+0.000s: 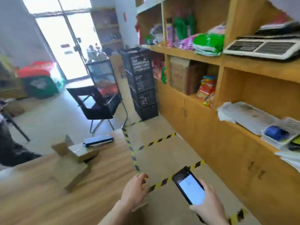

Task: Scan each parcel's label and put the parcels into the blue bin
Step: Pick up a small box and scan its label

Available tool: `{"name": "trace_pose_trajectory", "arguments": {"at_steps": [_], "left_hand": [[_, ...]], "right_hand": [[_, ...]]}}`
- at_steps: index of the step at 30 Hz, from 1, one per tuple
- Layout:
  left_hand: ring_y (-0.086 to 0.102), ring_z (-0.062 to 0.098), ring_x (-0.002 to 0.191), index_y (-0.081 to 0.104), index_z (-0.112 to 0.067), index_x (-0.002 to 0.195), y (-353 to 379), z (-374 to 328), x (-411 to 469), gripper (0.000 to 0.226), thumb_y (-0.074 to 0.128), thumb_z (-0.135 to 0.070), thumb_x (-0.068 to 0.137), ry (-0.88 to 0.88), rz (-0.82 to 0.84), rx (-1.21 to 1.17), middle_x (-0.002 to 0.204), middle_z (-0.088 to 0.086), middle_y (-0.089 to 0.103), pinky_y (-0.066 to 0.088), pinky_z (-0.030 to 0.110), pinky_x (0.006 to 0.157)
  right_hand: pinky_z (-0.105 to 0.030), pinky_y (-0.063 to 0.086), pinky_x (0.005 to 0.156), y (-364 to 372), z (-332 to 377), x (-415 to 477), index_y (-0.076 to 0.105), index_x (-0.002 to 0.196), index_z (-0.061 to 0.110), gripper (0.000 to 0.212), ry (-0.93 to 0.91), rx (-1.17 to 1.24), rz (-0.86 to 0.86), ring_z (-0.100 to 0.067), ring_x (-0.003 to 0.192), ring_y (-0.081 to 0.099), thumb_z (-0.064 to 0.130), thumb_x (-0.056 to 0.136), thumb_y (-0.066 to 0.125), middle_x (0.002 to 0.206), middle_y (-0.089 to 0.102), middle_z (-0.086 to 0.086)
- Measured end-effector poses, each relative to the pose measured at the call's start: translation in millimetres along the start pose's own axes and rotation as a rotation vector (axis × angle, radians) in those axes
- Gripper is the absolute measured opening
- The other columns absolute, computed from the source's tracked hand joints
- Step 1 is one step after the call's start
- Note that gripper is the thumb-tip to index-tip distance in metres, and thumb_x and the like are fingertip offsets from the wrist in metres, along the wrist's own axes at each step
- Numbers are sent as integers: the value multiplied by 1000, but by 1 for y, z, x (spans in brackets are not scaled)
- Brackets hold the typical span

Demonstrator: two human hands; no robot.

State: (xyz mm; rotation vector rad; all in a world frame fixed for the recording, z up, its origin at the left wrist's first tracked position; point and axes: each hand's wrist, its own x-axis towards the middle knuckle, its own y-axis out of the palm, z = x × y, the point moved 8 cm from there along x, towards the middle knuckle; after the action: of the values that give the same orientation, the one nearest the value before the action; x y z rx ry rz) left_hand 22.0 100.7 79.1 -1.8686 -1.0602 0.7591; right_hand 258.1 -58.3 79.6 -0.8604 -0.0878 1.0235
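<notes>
The right hand [209, 200] grips a phone [190, 187], lit screen up, probably serving as the scanner. The left hand [134, 190] hovers by the desk [40, 200] edge, fingers loosely curled, empty. Cardboard parcels [81, 153] lie farther along the desk. No blue bin shows.

Right hand [209, 202] grips a lit phone [190, 187] above the taped floor [162, 153]
Left hand [134, 190] curled at the wooden table [40, 200] edge; cardboard parcels [82, 154] lie on it
</notes>
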Motion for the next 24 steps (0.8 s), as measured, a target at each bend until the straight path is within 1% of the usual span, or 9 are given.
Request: {"name": "trace_pose_trajectory", "arguments": {"at_steps": [3,6,9,12,15,18,19,21,24], "left_hand": [[53,3,99,52,-35,122,-40,75,-26,34,56,-32,88,-146,-74,-20,111,-15,54,44,21,87],[52,-2,96,53,-37,121,-71,144,-48,34,59,-33,88,-245,-145,-16,107,-20,53,46,17,85],[53,-2,101,54,-36,120,-94,208,-59,34,62,-34,88,-316,-178,-18,109,-19,54,48,19,86],[52,-1,108,54,-34,121,-111,263,-59,35,62,-39,87,-347,-206,-27,113,-16,52,48,22,87],[50,5,111,54,-31,124,-135,320,-44,43,65,-45,85,-392,-248,-37,116,-14,50,47,23,88],[48,7,113,52,-31,129,-158,377,-24,53,68,-52,82,-436,-269,-53,122,-12,46,47,20,88],[46,8,117,50,-31,131,-162,394,-17,57,67,-55,82,-454,-262,-52,126,-11,45,47,21,90],[39,13,127,45,-31,137,-165,426,-3,68,65,-61,80,-494,-224,-42,136,-6,40,44,28,101],[21,21,144,31,-29,148,-160,459,19,86,61,-68,78,-523,-120,-29,155,1,23,30,39,116]], "right_hand": [[-29,40,72,51,64,4,32,134,39,94,-110,-62,103,-11,94,43,36,50,73,108,37,11],[-28,45,72,106,115,2,33,131,40,90,-174,-38,213,-8,92,47,34,49,72,107,40,15],[-32,49,81,157,155,0,34,134,35,94,-233,-16,274,-9,96,49,31,49,73,110,40,13],[-37,47,94,204,189,3,33,135,35,95,-238,-45,318,-10,102,49,31,48,72,112,40,13],[-39,46,95,251,228,13,35,131,38,93,-239,-59,344,-9,102,49,31,46,71,112,40,14],[-37,46,94,297,265,23,34,134,37,94,-252,-99,356,-8,102,47,33,48,72,113,40,13],[-36,47,93,311,276,27,34,135,36,94,-251,-109,362,-8,102,48,32,48,73,113,40,13],[-34,48,90,336,293,32,36,135,34,95,-235,-116,376,-8,100,49,32,48,73,113,41,13],[-32,48,87,363,311,40,37,132,35,93,-206,-128,378,-5,95,49,32,46,72,111,41,16]]}}
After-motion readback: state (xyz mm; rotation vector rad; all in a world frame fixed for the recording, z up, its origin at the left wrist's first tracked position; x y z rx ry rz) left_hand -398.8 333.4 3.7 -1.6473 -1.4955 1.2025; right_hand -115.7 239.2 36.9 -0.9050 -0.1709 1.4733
